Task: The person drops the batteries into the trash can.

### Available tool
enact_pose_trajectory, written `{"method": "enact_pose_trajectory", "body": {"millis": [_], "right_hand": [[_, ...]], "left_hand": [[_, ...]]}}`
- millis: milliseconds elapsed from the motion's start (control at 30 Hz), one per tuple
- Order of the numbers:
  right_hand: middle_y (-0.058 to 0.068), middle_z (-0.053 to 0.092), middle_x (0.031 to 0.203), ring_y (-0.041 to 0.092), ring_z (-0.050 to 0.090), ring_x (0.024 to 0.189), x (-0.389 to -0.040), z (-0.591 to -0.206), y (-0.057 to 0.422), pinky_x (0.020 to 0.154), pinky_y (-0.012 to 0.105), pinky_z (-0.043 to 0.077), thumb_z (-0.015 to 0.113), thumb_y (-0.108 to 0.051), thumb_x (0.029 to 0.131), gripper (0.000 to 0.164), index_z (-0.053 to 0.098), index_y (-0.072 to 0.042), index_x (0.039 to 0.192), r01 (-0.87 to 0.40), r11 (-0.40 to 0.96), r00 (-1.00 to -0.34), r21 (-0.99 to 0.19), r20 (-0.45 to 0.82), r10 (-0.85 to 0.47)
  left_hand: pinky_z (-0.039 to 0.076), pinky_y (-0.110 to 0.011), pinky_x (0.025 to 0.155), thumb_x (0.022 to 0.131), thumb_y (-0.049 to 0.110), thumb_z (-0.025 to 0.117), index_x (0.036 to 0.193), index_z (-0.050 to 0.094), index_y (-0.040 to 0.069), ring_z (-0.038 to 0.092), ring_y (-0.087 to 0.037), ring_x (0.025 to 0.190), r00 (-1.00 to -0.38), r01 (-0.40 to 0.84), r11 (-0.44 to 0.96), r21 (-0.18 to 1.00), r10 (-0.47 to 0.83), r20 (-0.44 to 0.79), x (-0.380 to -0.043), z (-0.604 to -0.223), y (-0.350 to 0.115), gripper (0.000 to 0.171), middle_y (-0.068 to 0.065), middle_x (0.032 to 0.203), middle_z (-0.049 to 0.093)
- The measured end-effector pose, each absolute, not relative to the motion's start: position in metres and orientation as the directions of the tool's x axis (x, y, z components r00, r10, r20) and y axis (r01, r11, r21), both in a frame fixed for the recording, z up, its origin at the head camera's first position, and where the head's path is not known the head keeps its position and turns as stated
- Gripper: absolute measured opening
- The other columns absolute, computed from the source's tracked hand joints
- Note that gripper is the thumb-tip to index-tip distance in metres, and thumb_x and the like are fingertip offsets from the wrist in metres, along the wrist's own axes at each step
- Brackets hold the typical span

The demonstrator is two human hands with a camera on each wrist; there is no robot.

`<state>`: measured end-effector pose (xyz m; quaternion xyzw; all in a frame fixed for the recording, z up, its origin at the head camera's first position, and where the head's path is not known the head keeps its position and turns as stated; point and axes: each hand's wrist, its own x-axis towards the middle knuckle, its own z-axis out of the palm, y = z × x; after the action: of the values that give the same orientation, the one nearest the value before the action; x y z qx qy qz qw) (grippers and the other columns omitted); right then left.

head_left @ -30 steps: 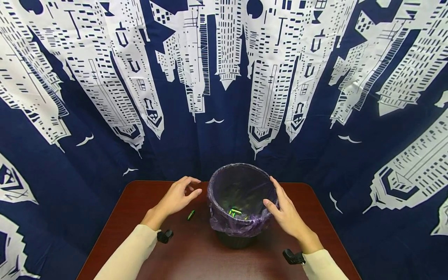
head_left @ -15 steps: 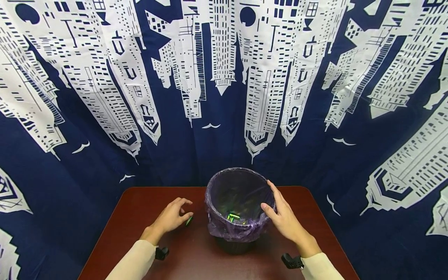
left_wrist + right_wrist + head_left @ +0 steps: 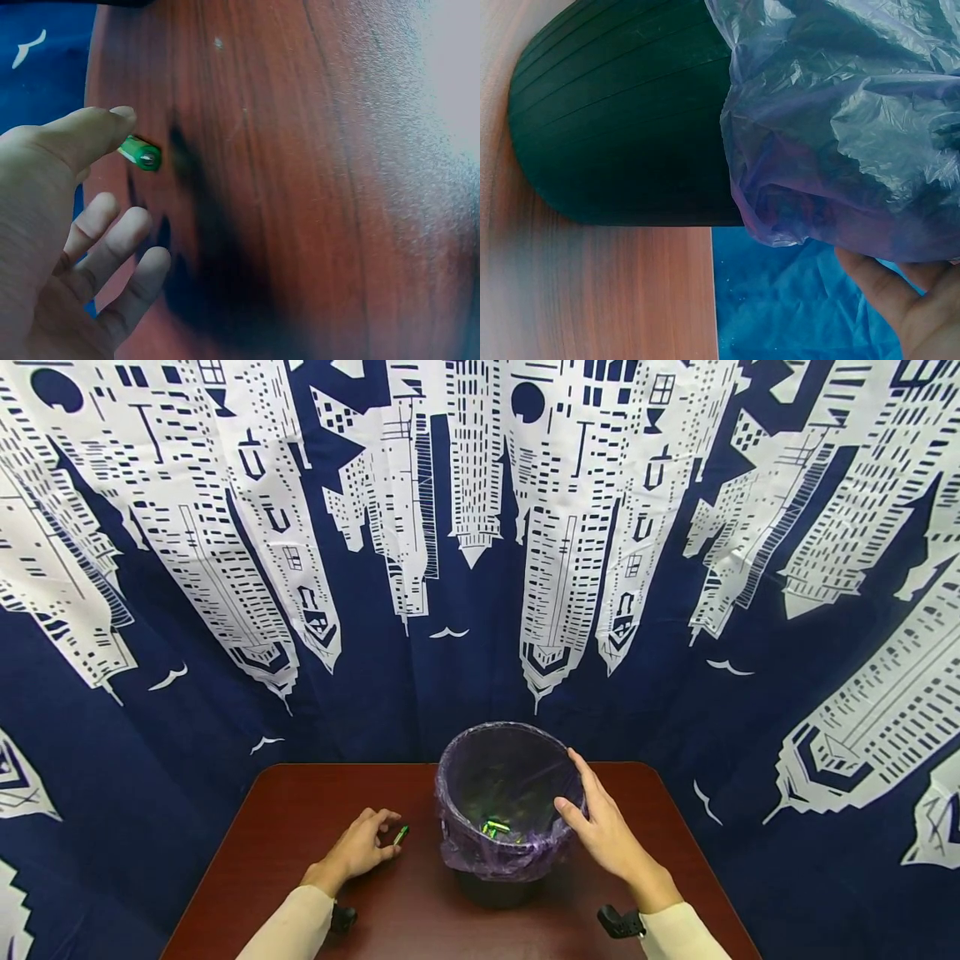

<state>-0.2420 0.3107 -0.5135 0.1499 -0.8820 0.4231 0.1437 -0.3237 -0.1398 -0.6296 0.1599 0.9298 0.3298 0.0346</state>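
Observation:
A green battery (image 3: pixel 401 835) lies on the table to the left of the bin. My left hand (image 3: pixel 358 846) is right beside it, thumb and fingers spread apart and loosely bent. In the left wrist view the thumb overlaps one end of the battery (image 3: pixel 141 153), and its metal end shows. A dark waste bin (image 3: pixel 622 127) stands upright, lined with a translucent purple bag (image 3: pixel 498 862) folded over its rim. Against the bin's right side rests my right hand (image 3: pixel 607 831), fingers extended along the bagged rim. Several green batteries (image 3: pixel 495 828) lie inside the bin.
The reddish-brown wooden table (image 3: pixel 300 802) has rounded far corners. Behind it hangs a navy curtain (image 3: pixel 375 693) printed with white buildings. Each wrist wears a black camera, the right one (image 3: pixel 621 922) being in plain sight.
My left hand has come down from beside the bin's rim to the battery on the table. The right hand stays at the bin. The head view has shifted slightly.

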Motion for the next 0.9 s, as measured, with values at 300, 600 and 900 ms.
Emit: {"method": "enact_pose_trajectory", "body": {"millis": [300,600,900], "right_hand": [[0.025,0.028,0.192,0.057,0.032,0.175,-0.241,-0.514,0.311,0.133,0.089,0.027,0.066,-0.031,0.116,0.084,0.024,-0.011,0.186,-0.391,0.601,-0.911,-0.697,0.387,-0.143],[0.023,0.028,0.192,0.056,0.031,0.176,-0.243,-0.512,0.311,0.133,0.088,0.027,0.066,-0.031,0.116,0.084,0.023,-0.013,0.186,-0.383,0.601,-0.914,-0.701,0.38,-0.14],[0.024,0.028,0.192,0.055,0.032,0.175,-0.243,-0.512,0.31,0.134,0.088,0.027,0.067,-0.03,0.116,0.085,0.022,-0.018,0.187,-0.395,0.593,-0.909,-0.701,0.39,-0.144]], "left_hand": [[0.054,-0.034,0.081,0.094,0.016,0.098,0.144,0.073,0.012,0.06,-0.015,0.088,-0.933,0.312,0.718,0.622,0.354,0.059,-0.323,-0.642,-0.138,0.056,-0.002,0.1,0.068],[0.051,-0.031,0.075,0.097,0.016,0.095,0.148,0.073,0.016,0.058,-0.01,0.079,-0.929,0.32,0.728,0.606,0.367,0.049,-0.329,-0.645,-0.133,0.056,0.003,0.09,0.069],[0.05,-0.029,0.072,0.096,0.012,0.095,0.138,0.078,0.015,0.059,-0.007,0.075,-0.926,0.315,0.704,0.637,0.375,0.042,-0.332,-0.647,-0.129,0.046,0.007,0.084,0.069]]}}
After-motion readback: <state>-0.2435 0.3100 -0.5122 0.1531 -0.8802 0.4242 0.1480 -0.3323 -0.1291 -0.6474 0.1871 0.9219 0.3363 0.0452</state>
